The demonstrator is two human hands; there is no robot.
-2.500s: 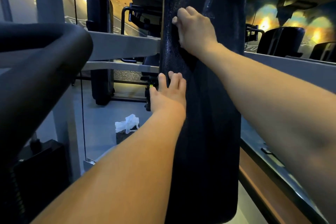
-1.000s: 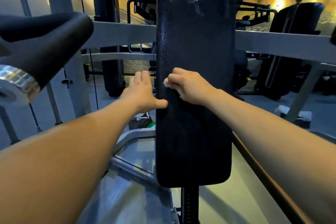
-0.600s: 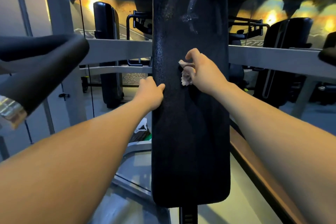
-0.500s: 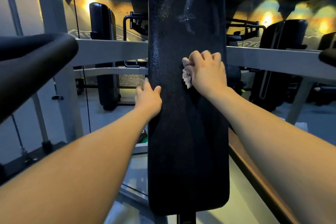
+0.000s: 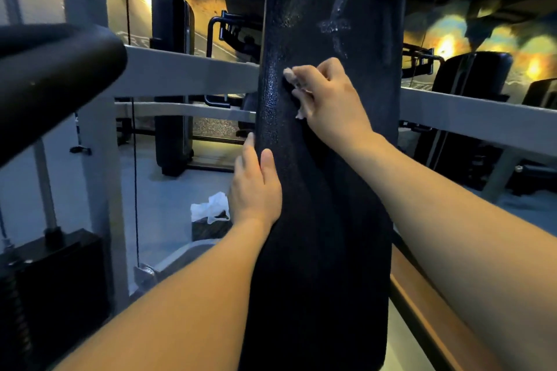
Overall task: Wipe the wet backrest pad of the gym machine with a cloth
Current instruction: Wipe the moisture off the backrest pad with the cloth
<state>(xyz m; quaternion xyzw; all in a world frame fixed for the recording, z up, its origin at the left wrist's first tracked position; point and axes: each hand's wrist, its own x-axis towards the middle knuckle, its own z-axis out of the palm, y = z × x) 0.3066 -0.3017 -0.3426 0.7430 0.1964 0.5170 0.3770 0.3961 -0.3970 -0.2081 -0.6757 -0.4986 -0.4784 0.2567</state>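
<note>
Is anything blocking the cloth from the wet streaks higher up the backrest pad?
Nothing visible. The right hand holds the cloth against the backrest pad; the left hand holds its edge lower down.

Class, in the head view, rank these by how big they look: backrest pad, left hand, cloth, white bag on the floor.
1. backrest pad
2. left hand
3. white bag, farther off, so its true size is unsure
4. cloth, mostly hidden in the right hand

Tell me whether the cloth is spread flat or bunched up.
Bunched up. The cloth is crumpled inside the right hand, with only pale scraps showing past the curled fingers, held against the backrest pad.
</note>
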